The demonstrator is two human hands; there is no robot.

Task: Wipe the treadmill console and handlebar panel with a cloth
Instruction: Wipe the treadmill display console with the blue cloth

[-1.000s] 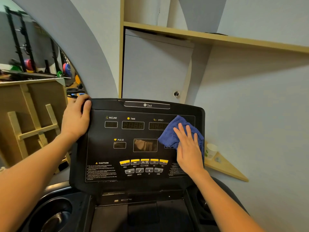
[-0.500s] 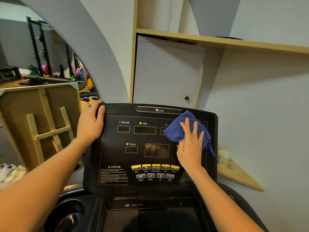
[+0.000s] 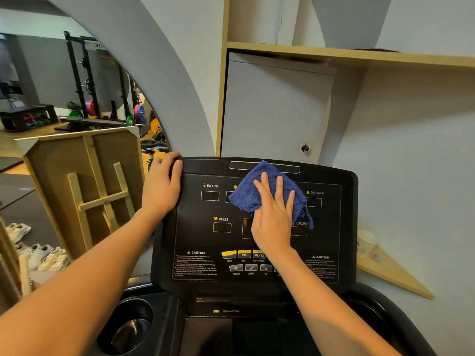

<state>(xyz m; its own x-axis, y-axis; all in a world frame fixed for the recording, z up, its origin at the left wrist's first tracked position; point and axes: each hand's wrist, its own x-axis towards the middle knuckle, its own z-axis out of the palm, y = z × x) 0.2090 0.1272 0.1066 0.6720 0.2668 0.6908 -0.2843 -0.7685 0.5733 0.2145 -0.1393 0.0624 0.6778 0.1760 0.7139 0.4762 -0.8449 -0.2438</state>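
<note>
Your right hand [image 3: 273, 217] lies flat with its fingers spread on the blue cloth [image 3: 259, 192], pressing it against the upper middle of the black treadmill console [image 3: 195, 235]. The cloth is crumpled and covers the readout just right of the INCLINE window [image 3: 210, 195]; its top corner reaches up over the silver-edged strip [image 3: 240, 165] along the console's upper rim, and a frayed edge trails down to the right, toward the CALORIE label [image 3: 301, 223]. Your palm sits below the cloth, over the right part of the centre display [image 3: 246, 228]. Your left hand [image 3: 160, 187] wraps the console's top left corner, thumb lying on the front face and fingers curled over the edge. The DISTANCE label [image 3: 316, 192] and the PULSE window [image 3: 222, 227] show uncovered. Your right wrist hides the right end of the row of yellow buttons [image 3: 236, 253]. Below the console, a cup holder [image 3: 128, 325] sits at the lower left of the handlebar panel [image 3: 164, 319]. A paper cup [image 3: 366, 242] stands on the small wooden corner shelf [image 3: 393, 276] to the right, apart from the console.
</note>
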